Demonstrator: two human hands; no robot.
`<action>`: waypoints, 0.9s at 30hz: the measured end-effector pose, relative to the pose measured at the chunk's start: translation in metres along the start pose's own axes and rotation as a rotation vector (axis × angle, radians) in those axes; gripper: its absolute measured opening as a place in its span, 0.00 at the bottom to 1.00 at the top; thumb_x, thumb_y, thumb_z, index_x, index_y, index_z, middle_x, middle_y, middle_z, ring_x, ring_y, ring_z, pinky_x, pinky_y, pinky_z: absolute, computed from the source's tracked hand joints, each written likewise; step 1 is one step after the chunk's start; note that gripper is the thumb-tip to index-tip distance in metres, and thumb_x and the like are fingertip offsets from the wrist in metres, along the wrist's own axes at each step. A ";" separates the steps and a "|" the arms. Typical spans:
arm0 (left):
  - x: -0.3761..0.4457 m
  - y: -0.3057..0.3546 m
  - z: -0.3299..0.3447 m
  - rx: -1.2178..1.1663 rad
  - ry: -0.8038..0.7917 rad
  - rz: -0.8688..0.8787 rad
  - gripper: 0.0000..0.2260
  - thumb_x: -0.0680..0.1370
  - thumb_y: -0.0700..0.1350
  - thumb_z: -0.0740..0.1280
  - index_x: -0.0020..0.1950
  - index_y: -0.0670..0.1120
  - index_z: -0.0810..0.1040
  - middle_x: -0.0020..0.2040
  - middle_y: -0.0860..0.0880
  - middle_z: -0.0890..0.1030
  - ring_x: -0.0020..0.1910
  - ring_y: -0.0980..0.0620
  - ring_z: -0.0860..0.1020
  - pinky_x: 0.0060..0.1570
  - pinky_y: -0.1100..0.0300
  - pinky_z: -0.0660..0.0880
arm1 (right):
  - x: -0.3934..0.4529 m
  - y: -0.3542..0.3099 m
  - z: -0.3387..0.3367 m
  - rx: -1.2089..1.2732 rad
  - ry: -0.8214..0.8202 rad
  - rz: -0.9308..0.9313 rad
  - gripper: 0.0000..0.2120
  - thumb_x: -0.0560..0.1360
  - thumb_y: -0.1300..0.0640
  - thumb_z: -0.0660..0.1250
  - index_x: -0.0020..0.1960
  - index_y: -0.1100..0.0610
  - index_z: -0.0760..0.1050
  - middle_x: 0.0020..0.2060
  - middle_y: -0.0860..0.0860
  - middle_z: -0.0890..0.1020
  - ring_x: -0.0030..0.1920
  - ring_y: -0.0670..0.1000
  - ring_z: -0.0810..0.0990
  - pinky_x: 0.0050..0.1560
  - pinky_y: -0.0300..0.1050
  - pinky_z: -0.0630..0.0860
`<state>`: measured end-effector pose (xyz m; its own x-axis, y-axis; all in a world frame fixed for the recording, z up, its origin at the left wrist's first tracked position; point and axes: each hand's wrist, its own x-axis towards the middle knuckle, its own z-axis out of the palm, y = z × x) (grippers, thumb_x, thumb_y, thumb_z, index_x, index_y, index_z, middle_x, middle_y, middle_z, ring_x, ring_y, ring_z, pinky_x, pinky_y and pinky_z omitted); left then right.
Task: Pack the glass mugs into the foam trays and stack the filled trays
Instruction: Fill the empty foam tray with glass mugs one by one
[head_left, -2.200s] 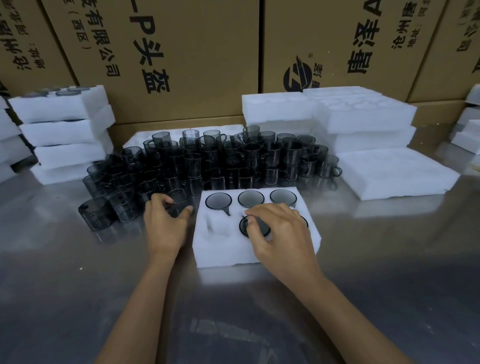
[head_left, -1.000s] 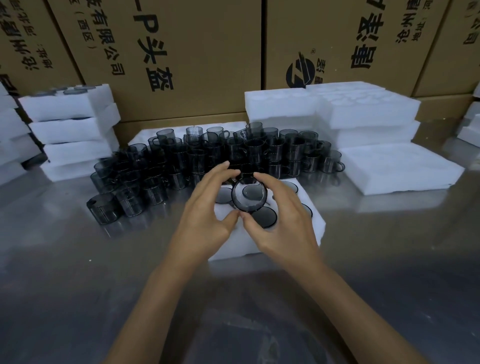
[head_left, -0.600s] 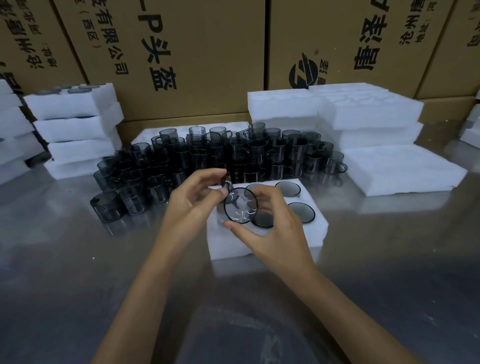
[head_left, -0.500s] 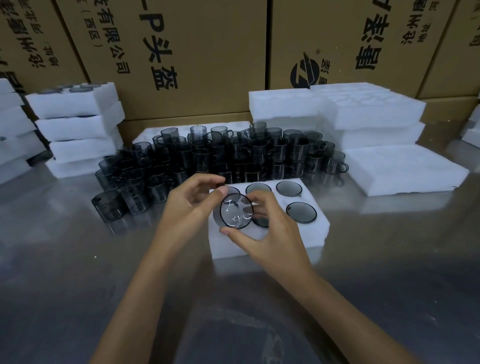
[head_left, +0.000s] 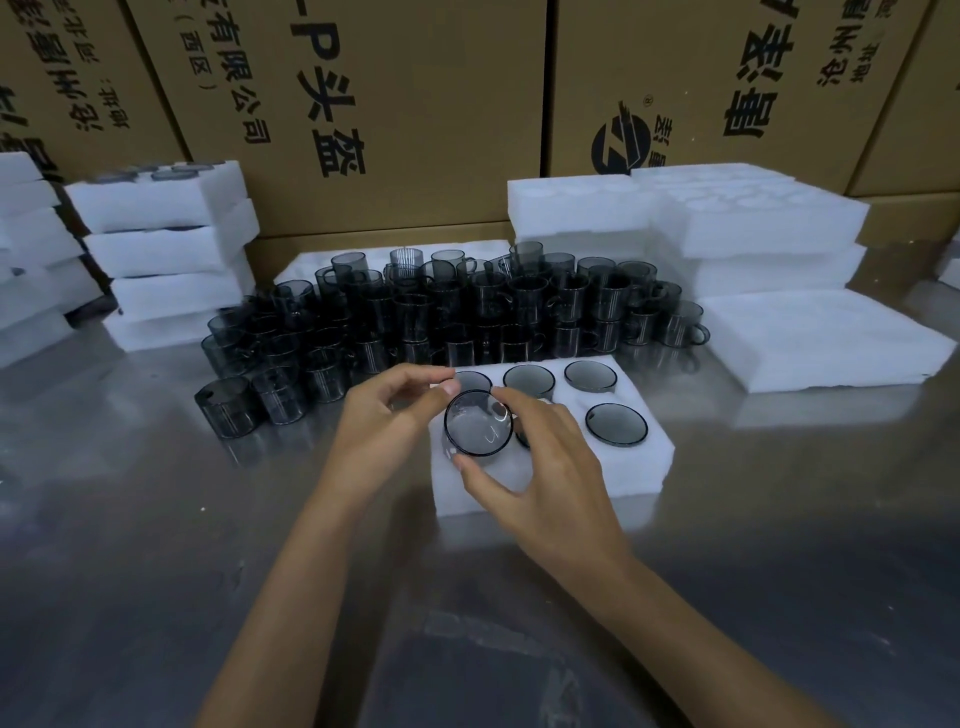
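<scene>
A white foam tray (head_left: 628, 467) lies on the steel table in front of me with several dark glass mugs sunk into its pockets, one of them (head_left: 616, 424) at the right front. Both hands hold one more smoked glass mug (head_left: 478, 429), tilted with its mouth toward me, over the tray's front left corner. My right hand (head_left: 545, 457) grips its rim from the right and below. My left hand (head_left: 384, 426) pinches the rim's top left edge. Behind the tray stands a dense crowd of loose mugs (head_left: 457, 312).
Stacked filled foam trays (head_left: 171, 249) stand at the back left, a pile of foam trays (head_left: 727, 223) at the back right, and a flat foam sheet (head_left: 821, 338) lies to the right. Printed cardboard boxes (head_left: 363, 104) wall off the back. Bare steel table (head_left: 156, 545) lies near me.
My left hand fetched a mug from the loose group and both hands turned it over the tray. In the last half second the mug has sunk lower toward the tray's front left pocket.
</scene>
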<state>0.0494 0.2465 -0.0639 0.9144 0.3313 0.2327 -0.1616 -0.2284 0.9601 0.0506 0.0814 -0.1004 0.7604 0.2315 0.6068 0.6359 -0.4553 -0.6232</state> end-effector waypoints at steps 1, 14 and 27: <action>0.001 -0.002 -0.001 -0.005 0.004 -0.014 0.04 0.75 0.43 0.73 0.49 0.48 0.86 0.50 0.51 0.86 0.54 0.54 0.82 0.60 0.60 0.75 | 0.000 -0.001 0.000 -0.015 -0.012 -0.003 0.27 0.72 0.48 0.74 0.68 0.54 0.73 0.58 0.44 0.79 0.59 0.47 0.75 0.60 0.42 0.72; -0.002 -0.008 -0.005 0.045 -0.093 -0.131 0.08 0.74 0.57 0.71 0.49 0.55 0.86 0.60 0.61 0.79 0.57 0.67 0.77 0.63 0.60 0.70 | 0.004 0.005 -0.006 -0.193 -0.042 -0.047 0.27 0.72 0.34 0.66 0.64 0.50 0.76 0.57 0.39 0.78 0.61 0.44 0.72 0.61 0.41 0.66; 0.000 -0.010 -0.014 -0.123 -0.243 -0.281 0.38 0.64 0.58 0.79 0.71 0.66 0.69 0.66 0.54 0.77 0.62 0.53 0.79 0.59 0.52 0.78 | 0.009 0.007 -0.014 -0.121 -0.029 -0.019 0.23 0.73 0.45 0.58 0.60 0.52 0.82 0.59 0.43 0.79 0.63 0.45 0.71 0.64 0.40 0.61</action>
<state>0.0454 0.2617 -0.0717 0.9882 0.1357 -0.0710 0.0774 -0.0428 0.9961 0.0600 0.0683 -0.0928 0.7529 0.2651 0.6025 0.6311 -0.5505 -0.5465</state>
